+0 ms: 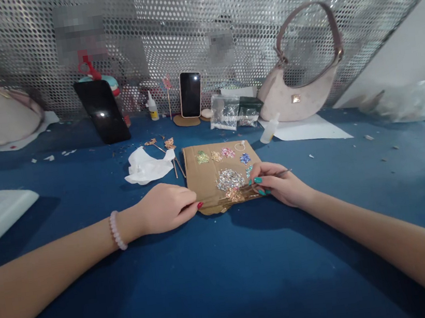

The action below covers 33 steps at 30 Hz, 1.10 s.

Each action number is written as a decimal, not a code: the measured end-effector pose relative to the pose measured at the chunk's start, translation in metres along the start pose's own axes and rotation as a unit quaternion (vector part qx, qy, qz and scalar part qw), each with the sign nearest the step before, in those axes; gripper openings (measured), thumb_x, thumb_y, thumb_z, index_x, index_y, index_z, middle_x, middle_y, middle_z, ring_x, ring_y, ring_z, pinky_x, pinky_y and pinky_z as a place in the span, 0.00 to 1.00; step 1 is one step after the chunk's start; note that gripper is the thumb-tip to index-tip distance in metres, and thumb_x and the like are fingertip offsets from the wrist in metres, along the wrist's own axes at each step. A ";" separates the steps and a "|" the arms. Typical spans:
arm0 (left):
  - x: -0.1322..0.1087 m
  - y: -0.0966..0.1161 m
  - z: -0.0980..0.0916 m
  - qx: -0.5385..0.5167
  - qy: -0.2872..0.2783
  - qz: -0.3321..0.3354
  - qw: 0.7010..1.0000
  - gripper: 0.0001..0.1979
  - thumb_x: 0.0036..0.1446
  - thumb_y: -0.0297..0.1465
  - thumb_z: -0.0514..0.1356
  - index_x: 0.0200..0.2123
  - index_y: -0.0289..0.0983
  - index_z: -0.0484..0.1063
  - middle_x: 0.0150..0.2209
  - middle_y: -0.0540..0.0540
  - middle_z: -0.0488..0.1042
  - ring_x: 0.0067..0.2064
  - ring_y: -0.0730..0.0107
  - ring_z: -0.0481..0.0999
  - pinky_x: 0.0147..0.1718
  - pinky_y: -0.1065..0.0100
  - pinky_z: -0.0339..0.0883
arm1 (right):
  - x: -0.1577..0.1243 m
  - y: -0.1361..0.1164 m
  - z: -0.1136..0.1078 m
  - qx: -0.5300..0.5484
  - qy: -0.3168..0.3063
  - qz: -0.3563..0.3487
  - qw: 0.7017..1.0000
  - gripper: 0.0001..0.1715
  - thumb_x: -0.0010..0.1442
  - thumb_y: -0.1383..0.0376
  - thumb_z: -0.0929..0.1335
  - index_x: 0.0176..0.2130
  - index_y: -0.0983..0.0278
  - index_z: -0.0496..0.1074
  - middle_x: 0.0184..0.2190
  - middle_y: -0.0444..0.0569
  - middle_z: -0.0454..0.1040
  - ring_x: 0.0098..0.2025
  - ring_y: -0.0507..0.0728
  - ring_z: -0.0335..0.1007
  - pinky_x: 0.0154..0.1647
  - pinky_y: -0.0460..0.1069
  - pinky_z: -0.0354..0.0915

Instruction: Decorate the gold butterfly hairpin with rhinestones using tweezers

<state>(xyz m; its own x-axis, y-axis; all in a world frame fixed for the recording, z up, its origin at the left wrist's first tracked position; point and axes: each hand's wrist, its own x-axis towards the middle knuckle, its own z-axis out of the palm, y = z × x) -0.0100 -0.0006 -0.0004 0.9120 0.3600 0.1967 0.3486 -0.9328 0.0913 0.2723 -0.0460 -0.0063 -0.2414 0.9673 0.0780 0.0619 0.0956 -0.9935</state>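
Observation:
A piece of brown cardboard (pixel 202 184) lies on the blue table, bearing small heaps of coloured rhinestones. The largest heap is silver rhinestones (pixel 230 179), with orange-gold rhinestones (pixel 234 194) just in front of it. My right hand (pixel 278 181) is closed in a pinch around thin tweezers (pixel 283 171) over the cardboard's right side, their tips pointing left toward the heaps. Curled closed, my left hand (pixel 169 206) rests against the cardboard's left edge; whatever its fingers hold is hidden. A pale ring (pixel 239 147) lies near the cardboard's far right corner.
Crumpled white paper (pixel 146 166) and gold hair sticks (pixel 170 144) lie left of the cardboard. Behind stand two phones (pixel 191 94), a glue bottle (pixel 152 107) and clear bags (pixel 224 111). Another glue bottle (pixel 270 129) and a handbag (pixel 300 92) are at right.

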 end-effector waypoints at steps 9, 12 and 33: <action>0.000 0.000 0.000 0.002 -0.002 -0.001 1.000 0.16 0.62 0.32 0.45 0.21 0.36 0.57 0.20 0.52 0.61 0.21 0.74 0.59 0.22 0.69 0.50 | 0.000 0.001 -0.001 -0.004 -0.005 -0.001 1.000 0.05 0.53 0.65 0.67 0.27 0.63 0.69 0.18 0.39 0.63 0.21 0.47 0.55 0.22 0.46 0.50; 0.000 0.000 0.001 0.002 -0.006 -0.003 1.000 0.17 0.63 0.32 0.45 0.21 0.36 0.57 0.20 0.52 0.61 0.22 0.74 0.60 0.23 0.68 0.49 | 0.000 0.001 -0.001 -0.004 0.000 0.001 1.000 0.05 0.53 0.65 0.67 0.27 0.63 0.68 0.18 0.39 0.63 0.21 0.47 0.56 0.22 0.46 0.50; 0.000 0.000 0.000 -0.001 -0.023 -0.013 1.000 0.17 0.62 0.32 0.45 0.21 0.36 0.57 0.20 0.52 0.60 0.22 0.74 0.59 0.23 0.69 0.49 | 0.001 0.002 -0.001 0.047 0.010 0.021 0.999 0.05 0.52 0.65 0.69 0.28 0.64 0.68 0.20 0.39 0.65 0.22 0.46 0.58 0.21 0.44 0.51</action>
<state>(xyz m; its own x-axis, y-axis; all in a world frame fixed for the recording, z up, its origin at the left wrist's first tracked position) -0.0096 -0.0005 -0.0003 0.9117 0.3828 0.1489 0.3716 -0.9232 0.0982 0.2734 -0.0445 -0.0079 -0.2215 0.9745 0.0371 -0.0205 0.0334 -0.9992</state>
